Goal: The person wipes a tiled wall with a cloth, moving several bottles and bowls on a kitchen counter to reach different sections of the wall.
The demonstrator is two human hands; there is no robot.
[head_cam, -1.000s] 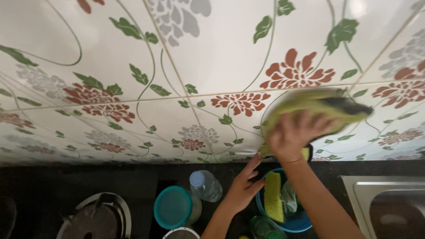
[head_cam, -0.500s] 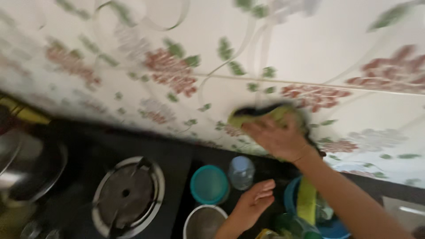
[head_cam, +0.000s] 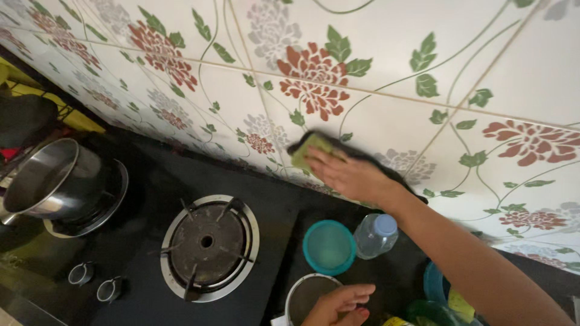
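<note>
My right hand (head_cam: pixel 349 176) presses flat on a yellow-green cleaning cloth (head_cam: pixel 304 148) with a dark underside. The cloth lies against the flower-patterned tiled wall (head_cam: pixel 393 72), just above the black counter's back edge. My arm reaches to it from the lower right. My left hand (head_cam: pixel 338 302) rests low at the bottom edge, fingers loosely curled and holding nothing, touching the rim of a round steel container (head_cam: pixel 300 297). A teal round bowl (head_cam: pixel 328 246) and a clear plastic bottle with a pale blue cap (head_cam: pixel 374 235) stand between the two hands.
A black gas stove fills the left: a bare burner (head_cam: pixel 208 244) in the middle, a steel pot (head_cam: pixel 45 181) on the far-left burner, two knobs (head_cam: pixel 93 281) in front. A blue tub (head_cam: pixel 434 281) with yellow and green items sits at the lower right.
The view has swung left and down, bringing the stove and pot into sight. My right hand has slid the cloth down and left along the wall. My left hand has dropped beside the steel container.
</note>
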